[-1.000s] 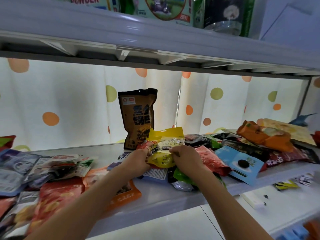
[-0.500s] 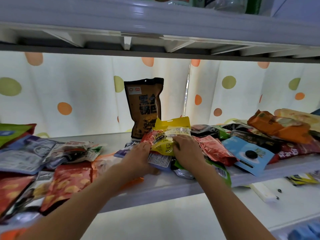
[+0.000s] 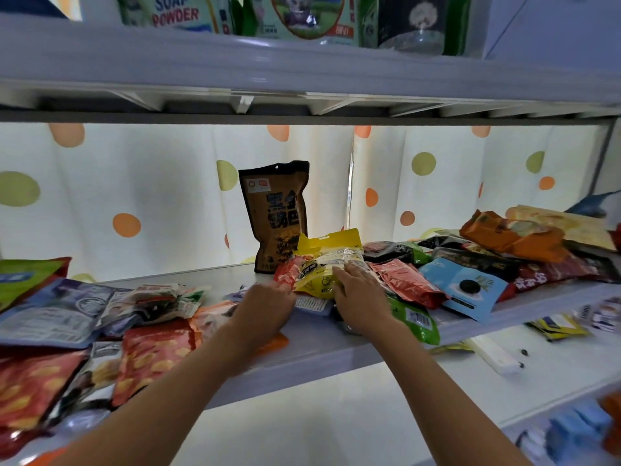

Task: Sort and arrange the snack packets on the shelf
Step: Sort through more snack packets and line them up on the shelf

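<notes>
Now both hands' grip holds yellow packet [image 3: 327,264]: left hand [image 3: 265,306], right hand [image 3: 361,292]; hang-tab end points away, toward curtain.

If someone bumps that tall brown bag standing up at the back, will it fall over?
Probably, yes. The brown bag stands upright on a narrow base with nothing visibly propping it, so a nudge near its top could tip it. It looks like a soft pouch, so it would likely flop, not break, perhaps onto the yellow packet in front.

Yellow packet [image 3: 327,267] tilted atop the middle heap, hang-tab end up. Brown pouch [image 3: 277,216] upright just behind it, near the back edge of the shelf [image 3: 336,344]. Red packets [image 3: 148,358] flat at left; blue cookie packet [image 3: 463,287], orange packet [image 3: 510,235] piled at right.
</notes>
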The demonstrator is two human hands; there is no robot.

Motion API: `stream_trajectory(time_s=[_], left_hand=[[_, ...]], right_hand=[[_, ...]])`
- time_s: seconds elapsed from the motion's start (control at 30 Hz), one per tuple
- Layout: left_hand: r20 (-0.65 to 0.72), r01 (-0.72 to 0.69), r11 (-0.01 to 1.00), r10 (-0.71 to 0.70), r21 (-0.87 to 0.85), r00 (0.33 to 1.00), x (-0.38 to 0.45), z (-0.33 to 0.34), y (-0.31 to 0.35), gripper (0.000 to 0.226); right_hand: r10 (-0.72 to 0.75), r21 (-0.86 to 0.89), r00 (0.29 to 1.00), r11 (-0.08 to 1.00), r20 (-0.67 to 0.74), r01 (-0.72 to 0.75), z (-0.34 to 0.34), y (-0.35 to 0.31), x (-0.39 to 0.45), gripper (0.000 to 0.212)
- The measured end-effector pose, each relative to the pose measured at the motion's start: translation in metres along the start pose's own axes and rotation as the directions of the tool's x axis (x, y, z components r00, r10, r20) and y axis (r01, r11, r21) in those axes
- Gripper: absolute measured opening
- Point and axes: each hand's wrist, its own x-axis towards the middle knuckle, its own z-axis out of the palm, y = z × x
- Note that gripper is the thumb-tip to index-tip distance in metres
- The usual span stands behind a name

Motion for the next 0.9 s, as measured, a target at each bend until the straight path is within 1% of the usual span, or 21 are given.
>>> stream_trajectory(time_s=[0.07, 0.13, 0.2, 0.27, 0.3, 0.33, 0.37, 0.4, 0.47, 0.53, 0.57, 0.63, 0.67, 0.73, 0.77, 0.8, 0.83, 0.9], left_hand=[[-0.097, 0.032, 0.998, -0.037, -0.05, 0.995, -0.006, -0.005, -0.012, 0.036], [-0.154, 0.079, 0.994, -0.091, -0.079, 0.984, -0.012, -0.013, -0.026, 0.047], [-0.265, 0.143, 0.982, -0.171, -0.12, 0.949, -0.016, -0.027, -0.039, 0.044], [-0.381, 0.177, 0.96, -0.25, -0.215, 0.89, -0.017, -0.042, -0.048, 0.038], [-0.415, 0.178, 0.947, -0.279, -0.266, 0.866, -0.018, -0.049, -0.052, 0.036], [-0.431, 0.18, 0.934, -0.306, -0.307, 0.849, -0.02, -0.056, -0.056, 0.035], [-0.442, 0.182, 0.924, -0.326, -0.338, 0.836, -0.021, -0.061, -0.059, 0.034], [-0.448, 0.184, 0.913, -0.345, -0.363, 0.825, -0.022, -0.064, -0.062, 0.034], [-0.463, 0.195, 0.883, -0.399, -0.426, 0.791, -0.028, -0.073, -0.068, 0.024], [-0.498, 0.189, 0.856, -0.445, -0.482, 0.744, -0.036, -0.083, -0.07, 0.01], [-0.516, 0.179, 0.844, -0.463, -0.506, 0.72, -0.039, -0.086, -0.07, 0.006], [-0.527, 0.161, 0.8, -0.517, -0.579, 0.674, -0.048, -0.095, -0.066, 0.01], [-0.519, 0.151, 0.767, -0.55, -0.623, 0.654, -0.052, -0.1, -0.062, 0.014], [-0.482, 0.132, 0.693, -0.613, -0.709, 0.626, -0.06, -0.11, -0.053, 0.016], [-0.459, 0.118, 0.653, -0.638, -0.749, 0.618, -0.065, -0.116, -0.048, 0.016], [-0.435, 0.096, 0.608, -0.661, -0.788, 0.611, -0.071, -0.12, -0.042, 0.014], [-0.409, 0.069, 0.558, -0.681, -0.827, 0.607, -0.077, -0.124, -0.037, 0.014], [-0.358, 0.033, 0.474, -0.707, -0.88, 0.609, -0.089, -0.128, -0.025, 0.013]], right_hand=[[0.014, 0.035, 1.0, 0.999, 0.005, -0.014, -0.002, -0.001, 0.002, 0.046], [0.028, 0.046, 1.0, 0.999, 0.012, -0.028, -0.004, -0.003, 0.002, 0.045], [0.052, 0.027, 0.998, 0.998, 0.033, -0.052, -0.005, -0.007, 0.001, 0.045], [0.066, 0.008, 0.996, 0.998, 0.059, -0.067, -0.004, -0.012, 0.001, 0.043], [0.059, 0.039, 0.997, 0.997, 0.044, -0.061, -0.004, -0.017, 0.0, 0.039], [0.055, 0.116, 0.998, 0.992, 0.008, -0.056, -0.002, -0.023, -0.001, 0.034], [0.077, 0.234, 0.996, 0.97, -0.039, -0.066, -0.002, -0.032, -0.005, 0.03], [0.118, 0.371, 0.989, 0.925, -0.09, -0.077, -0.002, -0.041, -0.012, 0.032], [0.212, 0.616, 0.966, 0.783, -0.147, -0.078, -0.01, -0.059, -0.03, 0.042], [0.287, 0.803, 0.951, 0.59, -0.113, -0.083, -0.022, -0.074, -0.048, 0.041], [0.318, 0.88, 0.946, 0.464, -0.063, -0.097, -0.028, -0.082, -0.055, 0.038], [0.357, 0.975, 0.934, 0.205, 0.009, -0.087, -0.039, -0.097, -0.074, 0.034], [0.365, 0.992, 0.931, 0.108, 0.024, -0.068, -0.045, -0.104, -0.083, 0.04], [0.334, 0.999, 0.942, -0.035, 0.045, -0.035, -0.057, -0.114, -0.103, 0.06], [0.305, 0.998, 0.951, -0.06, 0.046, -0.03, -0.061, -0.119, -0.114, 0.065], [0.288, 0.999, 0.957, -0.046, 0.038, -0.026, -0.066, -0.125, -0.126, 0.064], [0.284, 1.0, 0.959, 0.0, 0.019, -0.02, -0.067, -0.13, -0.137, 0.057], [0.275, 0.991, 0.961, 0.131, -0.038, 0.001, -0.067, -0.135, -0.157, 0.038]])
